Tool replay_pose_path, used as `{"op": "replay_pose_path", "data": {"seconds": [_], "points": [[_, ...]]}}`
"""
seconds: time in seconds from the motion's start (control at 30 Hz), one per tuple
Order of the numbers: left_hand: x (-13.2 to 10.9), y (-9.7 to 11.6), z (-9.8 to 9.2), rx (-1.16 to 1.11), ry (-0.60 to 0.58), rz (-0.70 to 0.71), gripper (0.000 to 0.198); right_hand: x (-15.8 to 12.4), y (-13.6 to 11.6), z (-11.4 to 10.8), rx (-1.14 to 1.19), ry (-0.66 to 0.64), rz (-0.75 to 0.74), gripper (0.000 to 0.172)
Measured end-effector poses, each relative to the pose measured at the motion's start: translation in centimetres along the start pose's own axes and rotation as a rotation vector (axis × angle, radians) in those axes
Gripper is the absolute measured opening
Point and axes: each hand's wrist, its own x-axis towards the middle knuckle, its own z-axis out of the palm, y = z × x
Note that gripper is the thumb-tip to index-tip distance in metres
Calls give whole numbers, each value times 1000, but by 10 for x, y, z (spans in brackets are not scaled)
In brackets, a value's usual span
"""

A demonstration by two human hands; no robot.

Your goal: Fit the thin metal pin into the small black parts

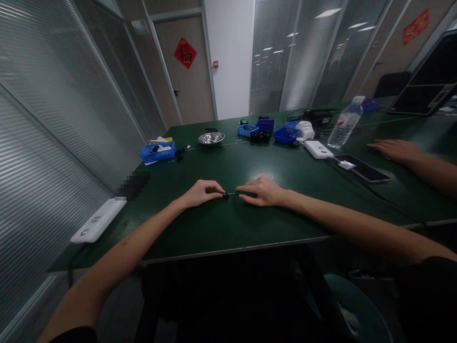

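Over the middle of the green table, my left hand (205, 193) pinches a small black part (225, 195) between thumb and fingertips. Just to its right, my right hand (262, 191) has its thumb and fingers closed toward a small dark piece at the fingertips. A thin pale rod (231, 194) spans the gap between the two hands and points at the black part. The picture is too coarse to tell the kind of either small thing, or whether the rod touches the black part.
Blue bins (159, 151) and a metal bowl (212, 138) stand farther back, with a pile of black parts (260, 136). To the right are a white power bank (317, 149), a phone (364, 167), a water bottle (346, 123) and another person's hand (396, 150).
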Motion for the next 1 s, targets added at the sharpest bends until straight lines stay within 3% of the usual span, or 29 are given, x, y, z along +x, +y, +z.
{"op": "replay_pose_path", "data": {"seconds": [0.37, 0.77, 1.0], "points": [[2, 0, 1, -163, -63, -83, 28, 0, -4, 4, -173, -29, -83, 45], [2, -2, 0, -42, -44, -43, 61, 1, 5, 8, -29, 34, 264, 43], [1, 7, -1, 118, -15, 33, 26, 0, 9, 10, -62, 36, 337, 43]]}}
